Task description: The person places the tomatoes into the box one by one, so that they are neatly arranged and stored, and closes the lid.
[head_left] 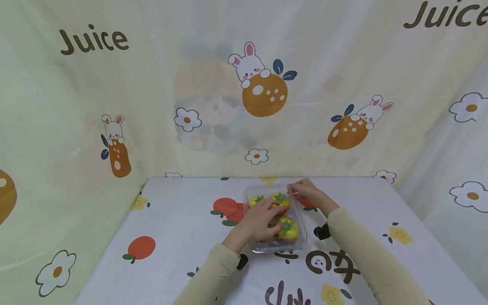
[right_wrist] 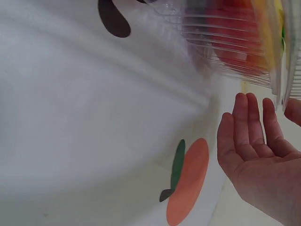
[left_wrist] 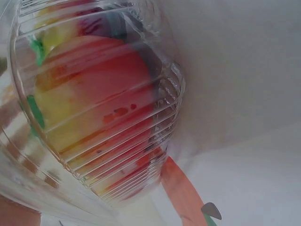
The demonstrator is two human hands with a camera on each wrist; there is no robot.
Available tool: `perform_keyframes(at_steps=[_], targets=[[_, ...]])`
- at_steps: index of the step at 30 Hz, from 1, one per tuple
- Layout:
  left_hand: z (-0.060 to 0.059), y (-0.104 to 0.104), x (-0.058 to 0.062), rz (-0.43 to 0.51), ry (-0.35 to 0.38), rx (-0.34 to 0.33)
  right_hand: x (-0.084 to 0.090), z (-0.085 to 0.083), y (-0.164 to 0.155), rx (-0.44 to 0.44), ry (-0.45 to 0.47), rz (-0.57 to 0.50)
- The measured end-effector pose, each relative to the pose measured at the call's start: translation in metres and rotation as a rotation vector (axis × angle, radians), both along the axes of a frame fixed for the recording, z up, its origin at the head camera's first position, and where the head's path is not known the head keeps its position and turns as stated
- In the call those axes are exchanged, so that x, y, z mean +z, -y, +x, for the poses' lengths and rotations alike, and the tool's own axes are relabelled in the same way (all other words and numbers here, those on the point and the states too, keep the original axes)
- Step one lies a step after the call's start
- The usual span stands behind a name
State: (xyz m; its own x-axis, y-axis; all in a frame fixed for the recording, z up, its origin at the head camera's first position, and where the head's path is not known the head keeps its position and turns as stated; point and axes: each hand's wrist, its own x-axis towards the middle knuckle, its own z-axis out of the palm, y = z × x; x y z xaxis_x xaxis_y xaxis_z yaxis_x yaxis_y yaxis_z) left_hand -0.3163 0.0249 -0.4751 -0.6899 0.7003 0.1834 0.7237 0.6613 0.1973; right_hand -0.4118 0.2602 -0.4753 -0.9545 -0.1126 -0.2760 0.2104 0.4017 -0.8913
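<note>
A clear plastic clamshell box [head_left: 263, 250] lies on the table and holds several round yellow-and-red fruits [head_left: 288, 231] with green star-shaped tops. My left hand [head_left: 259, 220] rests on top of the box, its fingers spread above the fruits and partly hiding them. At the far right corner, my right hand [head_left: 306, 189] pinches the rim between thumb and forefinger. The right wrist view shows the other fingers [right_wrist: 241, 127] of that hand held out below the ribbed box wall [right_wrist: 235, 35]. One large fruit [left_wrist: 108, 99] shows through the box's ribbed end in the left wrist view.
The white tablecloth [head_left: 171, 224] carries printed fruit, flowers and lettering. A pale curtain [head_left: 160, 84] with rabbit and orange prints hangs behind the table's far edge, and more printed cloth [head_left: 457, 148] hangs at the sides.
</note>
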Motion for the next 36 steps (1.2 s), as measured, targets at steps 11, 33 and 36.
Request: perform_keyframes(at_steps=[11,33,36], targets=[[-0.002,0.0,0.0,0.0,-0.004,-0.012,-0.008,-0.004,0.0,-0.031,0.067,-0.108],[-0.001,-0.001,0.0,0.007,-0.012,-0.012,-0.01,-0.002,0.005,-0.061,0.013,-0.071],[-0.002,-0.001,-0.001,0.008,-0.012,-0.01,-0.01,-0.001,0.006,-0.053,0.003,-0.046]])
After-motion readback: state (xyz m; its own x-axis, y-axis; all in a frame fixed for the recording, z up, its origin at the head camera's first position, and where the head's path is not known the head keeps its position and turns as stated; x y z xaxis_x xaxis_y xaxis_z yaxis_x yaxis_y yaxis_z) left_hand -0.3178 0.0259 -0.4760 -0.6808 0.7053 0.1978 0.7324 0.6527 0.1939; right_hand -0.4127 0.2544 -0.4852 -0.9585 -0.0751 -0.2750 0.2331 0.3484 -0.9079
